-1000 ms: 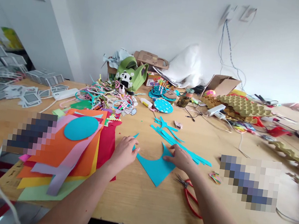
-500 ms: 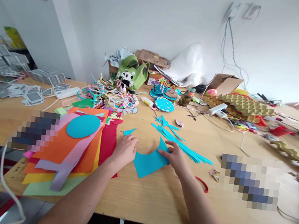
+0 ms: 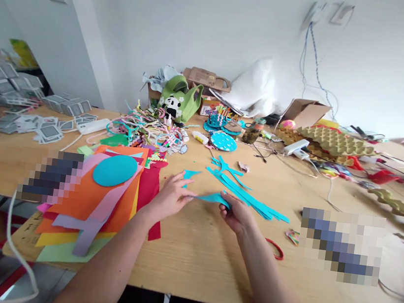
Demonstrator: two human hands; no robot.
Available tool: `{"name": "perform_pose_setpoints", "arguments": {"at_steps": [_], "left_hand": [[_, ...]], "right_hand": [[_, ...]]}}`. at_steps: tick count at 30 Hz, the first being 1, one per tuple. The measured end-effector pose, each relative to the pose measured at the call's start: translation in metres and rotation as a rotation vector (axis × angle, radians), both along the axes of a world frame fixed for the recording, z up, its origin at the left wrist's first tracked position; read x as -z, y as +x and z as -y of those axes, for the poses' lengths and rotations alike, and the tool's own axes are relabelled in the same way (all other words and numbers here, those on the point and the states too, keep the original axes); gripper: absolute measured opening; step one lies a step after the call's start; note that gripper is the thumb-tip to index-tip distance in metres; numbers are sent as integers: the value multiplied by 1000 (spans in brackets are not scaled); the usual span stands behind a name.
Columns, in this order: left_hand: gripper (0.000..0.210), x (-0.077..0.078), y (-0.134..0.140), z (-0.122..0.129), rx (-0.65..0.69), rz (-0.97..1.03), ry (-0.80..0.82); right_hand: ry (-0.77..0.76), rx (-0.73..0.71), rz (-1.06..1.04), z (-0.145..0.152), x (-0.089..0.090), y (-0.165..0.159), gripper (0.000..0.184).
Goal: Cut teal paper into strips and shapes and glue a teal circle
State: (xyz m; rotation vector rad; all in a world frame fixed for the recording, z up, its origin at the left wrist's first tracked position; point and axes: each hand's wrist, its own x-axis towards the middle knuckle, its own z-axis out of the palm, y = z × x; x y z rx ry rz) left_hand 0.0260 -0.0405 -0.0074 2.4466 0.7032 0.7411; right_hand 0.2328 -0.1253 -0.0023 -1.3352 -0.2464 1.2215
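Note:
My right hand (image 3: 235, 212) is closed on a cut piece of blue craft sheet (image 3: 212, 198), lifted off the table and seen almost edge-on. The fingers of my left hand (image 3: 172, 195) pinch the far left tip of that same piece. A small blue scrap (image 3: 190, 175) lies against the left fingers, partly hidden by them. Just beyond my right hand lie several long blue strips (image 3: 255, 201). Left of my left hand, a blue disc (image 3: 115, 170) rests on a stack of coloured sheets (image 3: 84, 200).
Behind the stack is a tangled heap of colourful strips (image 3: 149, 129). A green panda bag (image 3: 182, 99), a dotted blue disc (image 3: 223, 141) and a jar (image 3: 252, 132) stand farther back. Egg trays (image 3: 337, 140) sit at right; a red loop (image 3: 276, 249) lies near my right forearm.
The blue piece has been raised from the table and turned edge-on. My left hand has moved right to its tip, and the small scrap has shifted right with it.

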Motion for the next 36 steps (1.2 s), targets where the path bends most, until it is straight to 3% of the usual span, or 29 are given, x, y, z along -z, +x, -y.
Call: {"name": "perform_pose_setpoints", "arguments": {"at_steps": [3, 6, 9, 12, 16, 22, 27, 30, 33, 36], "left_hand": [[21, 3, 1, -7, -70, 237, -162], [25, 3, -1, -12, -159, 392, -448], [30, 1, -5, -15, -177, 503, -674], [28, -3, -8, -16, -222, 610, -763], [25, -5, -9, -15, -200, 667, -872], [24, -6, -9, -14, -100, 616, -922], [29, -6, -10, -15, -46, 552, -839], [25, -7, -12, -16, -64, 477, -573], [19, -14, -13, -14, -116, 362, -225], [22, -21, -12, -5, -148, 202, -3]], "right_hand": [[31, -22, -2, 3, -4, 1, 22], [115, -107, 5, 6, -6, 5, 43], [210, -187, 132, 7, -5, 8, 51], [247, -213, 296, 5, -8, 9, 55], [182, -226, 402, -1, -18, 10, 58], [64, -368, 217, -15, -17, 14, 42], [170, -349, 174, -18, -12, 13, 46], [243, -272, 256, -8, -19, 14, 46], [313, -257, 529, 11, -23, 19, 35], [322, -272, 933, 35, -12, 24, 18]]}}
